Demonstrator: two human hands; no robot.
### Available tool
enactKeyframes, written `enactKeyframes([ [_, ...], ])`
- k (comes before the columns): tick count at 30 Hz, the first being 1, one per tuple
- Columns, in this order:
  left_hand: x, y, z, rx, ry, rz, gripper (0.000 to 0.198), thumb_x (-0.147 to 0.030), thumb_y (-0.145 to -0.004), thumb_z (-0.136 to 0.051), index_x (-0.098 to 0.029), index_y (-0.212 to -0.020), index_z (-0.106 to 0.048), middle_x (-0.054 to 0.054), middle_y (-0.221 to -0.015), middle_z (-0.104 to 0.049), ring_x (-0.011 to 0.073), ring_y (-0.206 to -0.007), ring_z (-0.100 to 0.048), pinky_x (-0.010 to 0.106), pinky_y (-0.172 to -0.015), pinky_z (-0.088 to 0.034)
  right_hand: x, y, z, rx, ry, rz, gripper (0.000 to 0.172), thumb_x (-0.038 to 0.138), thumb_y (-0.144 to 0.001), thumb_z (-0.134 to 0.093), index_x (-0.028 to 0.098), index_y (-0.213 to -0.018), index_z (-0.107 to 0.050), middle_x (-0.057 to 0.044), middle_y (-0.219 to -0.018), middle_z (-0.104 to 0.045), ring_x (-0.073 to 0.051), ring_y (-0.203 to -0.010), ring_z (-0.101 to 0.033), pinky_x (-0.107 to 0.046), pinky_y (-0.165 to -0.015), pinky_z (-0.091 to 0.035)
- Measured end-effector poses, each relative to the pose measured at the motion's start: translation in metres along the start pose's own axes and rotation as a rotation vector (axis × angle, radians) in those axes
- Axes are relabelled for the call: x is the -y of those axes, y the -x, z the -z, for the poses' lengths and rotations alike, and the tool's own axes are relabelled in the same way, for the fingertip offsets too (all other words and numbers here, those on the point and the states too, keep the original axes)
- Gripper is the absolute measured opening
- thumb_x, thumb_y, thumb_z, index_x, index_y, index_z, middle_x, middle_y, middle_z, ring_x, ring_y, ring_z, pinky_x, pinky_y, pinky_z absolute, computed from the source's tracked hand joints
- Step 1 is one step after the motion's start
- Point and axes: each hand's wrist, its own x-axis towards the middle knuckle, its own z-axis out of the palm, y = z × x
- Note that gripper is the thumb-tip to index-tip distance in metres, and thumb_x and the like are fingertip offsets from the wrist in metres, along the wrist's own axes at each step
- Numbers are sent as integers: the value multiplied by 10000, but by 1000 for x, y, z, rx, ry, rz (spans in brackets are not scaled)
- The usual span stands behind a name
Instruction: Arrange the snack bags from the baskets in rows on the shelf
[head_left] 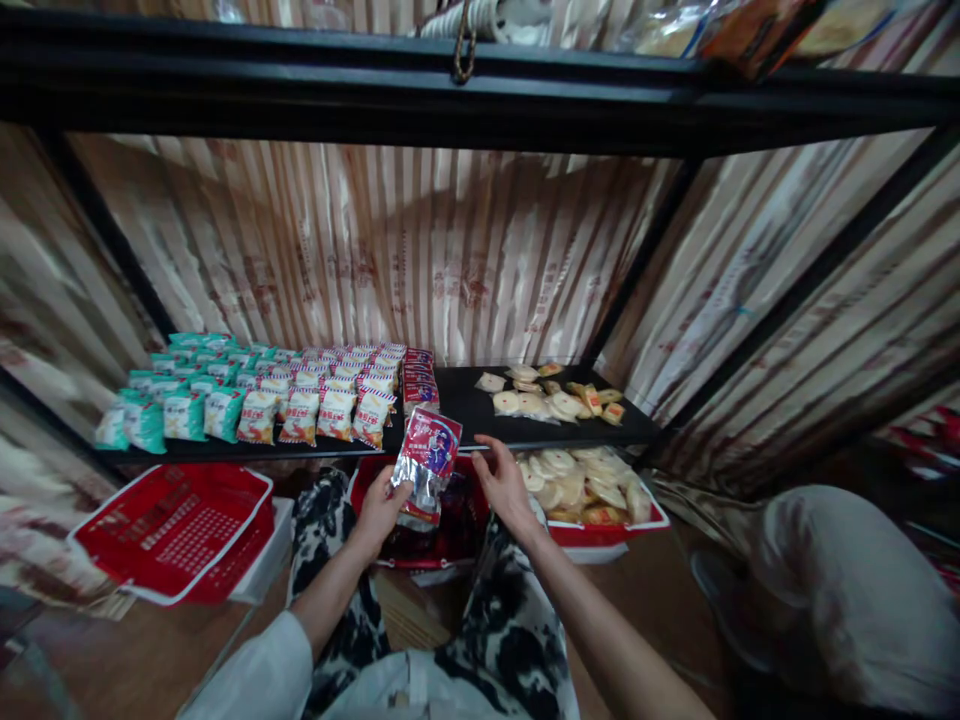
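Note:
My left hand (381,512) is closed on a red and silver packet (431,445), held upright in front of the black shelf (480,400). To its right, my right hand (502,485) has its fingers apart and touches no packet. Beneath both hands, between my knees, a red basket (367,475) holds dark red packets. A column of red packets (420,375) lies on the shelf just behind the held one. Left of that column stand rows of white and orange packets (300,415) and teal packets (184,415).
Pale round wrapped snacks (529,400) lie on the shelf's right part. A red basket of similar snacks (589,485) is below them. An empty red basket (176,530) sits at left. At right is another person's bent leg (847,590). A black upper shelf (360,85) crosses above.

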Motion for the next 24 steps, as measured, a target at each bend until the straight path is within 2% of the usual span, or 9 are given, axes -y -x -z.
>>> enactKeyframes([
  [4,-1,2,-7,-41,120,70,388,-420,-654,-677,-172,-944,-604,37,-874,-677,172,-799,-610,263,-745,-455,-15,17,-16,294,-288,-221,364,519,-787,-553,212,-979,-598,-48,-937,-666,-204,-873,-621,-339,-776,-489],
  [7,0,2,-14,-51,161,129,396,-441,-619,-705,-174,-901,-623,36,-844,-686,175,-782,-617,264,-731,-459,-16,27,-29,359,-479,-354,477,579,-717,-624,219,-1025,-568,-16,-821,-666,-186,-758,-630,-312,-681,-495],
  [10,3,-3,-19,-84,173,181,394,-469,-593,-713,-176,-841,-624,26,-769,-681,170,-720,-617,263,-687,-460,-13,29,-36,323,-575,-407,566,580,-654,-691,223,-1063,-533,18,-701,-643,-178,-683,-632,-327,-693,-503],
  [12,5,-7,-22,-104,175,201,397,-474,-587,-716,-173,-828,-625,23,-744,-677,169,-701,-616,263,-671,-457,-11,28,-37,289,-598,-430,605,572,-610,-729,225,-1063,-528,17,-701,-654,-191,-697,-651,-358,-743,-510],
  [19,8,-31,-34,-96,166,215,397,-454,-645,-691,-157,-898,-619,59,-865,-697,194,-795,-634,305,-738,-480,-19,16,-41,223,-646,-500,592,510,-607,-754,234,-1073,-514,-52,-925,-708,-243,-834,-686,-424,-829,-515],
  [24,-2,-52,-49,-46,173,198,384,-443,-709,-653,-156,-961,-604,92,-969,-682,202,-899,-635,298,-776,-499,-26,-17,-34,112,-594,-449,598,463,-650,-729,235,-1153,-500,-69,-1030,-691,-238,-914,-667,-398,-843,-515],
])
